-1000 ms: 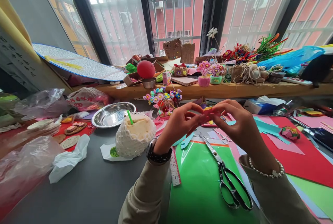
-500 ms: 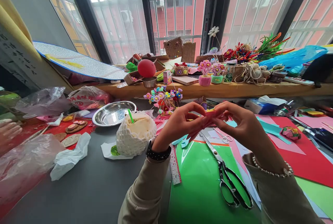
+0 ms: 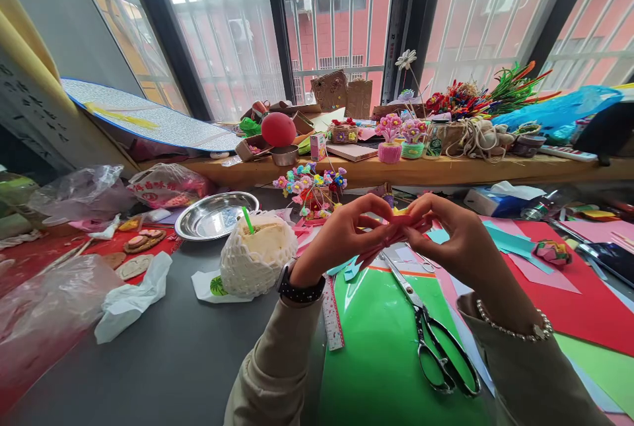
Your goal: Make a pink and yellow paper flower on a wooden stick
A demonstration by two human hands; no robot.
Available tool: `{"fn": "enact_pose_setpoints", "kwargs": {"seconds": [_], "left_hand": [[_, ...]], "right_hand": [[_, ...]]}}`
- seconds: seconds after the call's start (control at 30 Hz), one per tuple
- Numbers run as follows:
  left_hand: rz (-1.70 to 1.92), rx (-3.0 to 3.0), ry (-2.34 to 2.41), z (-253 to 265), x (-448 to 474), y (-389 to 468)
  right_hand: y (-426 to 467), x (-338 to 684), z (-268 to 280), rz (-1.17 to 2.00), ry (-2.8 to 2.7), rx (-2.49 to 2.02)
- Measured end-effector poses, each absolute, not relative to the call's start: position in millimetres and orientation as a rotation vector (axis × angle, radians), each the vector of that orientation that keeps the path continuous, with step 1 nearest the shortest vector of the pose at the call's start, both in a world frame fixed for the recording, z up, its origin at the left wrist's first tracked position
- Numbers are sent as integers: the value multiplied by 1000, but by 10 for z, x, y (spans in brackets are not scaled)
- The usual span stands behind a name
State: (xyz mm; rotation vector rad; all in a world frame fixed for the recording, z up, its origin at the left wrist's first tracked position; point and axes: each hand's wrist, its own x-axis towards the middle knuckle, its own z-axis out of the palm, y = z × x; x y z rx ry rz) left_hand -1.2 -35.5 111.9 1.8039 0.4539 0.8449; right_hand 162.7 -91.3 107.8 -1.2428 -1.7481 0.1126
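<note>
Folded pink paper piece [image 3: 400, 217]: light, thin, easily creased; best held at its edges. Held above the table [image 3: 163, 353], pinched between left hand [image 3: 341, 236] and right hand [image 3: 458, 238] fingers closed on it.

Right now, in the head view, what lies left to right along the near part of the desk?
Clear plastic bag → white tissue → foam-netted fruit → left hand → pink folded paper → right hand → red sheet.
</note>
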Motion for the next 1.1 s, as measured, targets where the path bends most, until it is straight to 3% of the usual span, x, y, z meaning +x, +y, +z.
{"fn": "enact_pose_setpoints", "kwargs": {"seconds": [1.1], "left_hand": [[945,1751,577,1114,45,-357]], "right_hand": [[-875,1552,1031,-409,-1687,-1149]]}}
